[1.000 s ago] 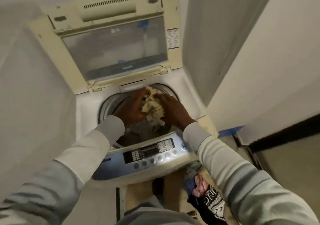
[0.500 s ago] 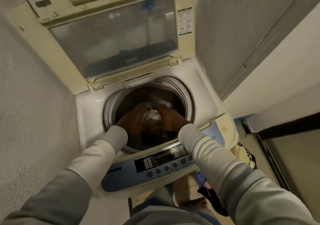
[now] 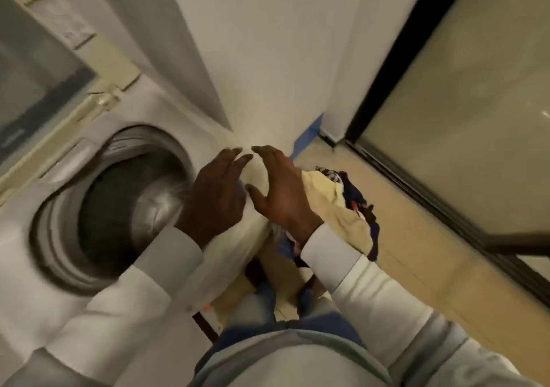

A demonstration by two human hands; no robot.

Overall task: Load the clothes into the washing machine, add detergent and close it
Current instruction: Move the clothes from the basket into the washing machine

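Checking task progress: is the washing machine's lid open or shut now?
Open: the cream glass-panelled lid stands raised behind the uncovered round grey drum opening.

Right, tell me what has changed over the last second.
Both hands let go of the cream garment they were pushing into the drum and came out to the right. The left hand and right hand now hover open and empty at the washing machine's right edge, the right one above the pile of clothes on the floor. The lid stays up; the pile stays beside the machine.
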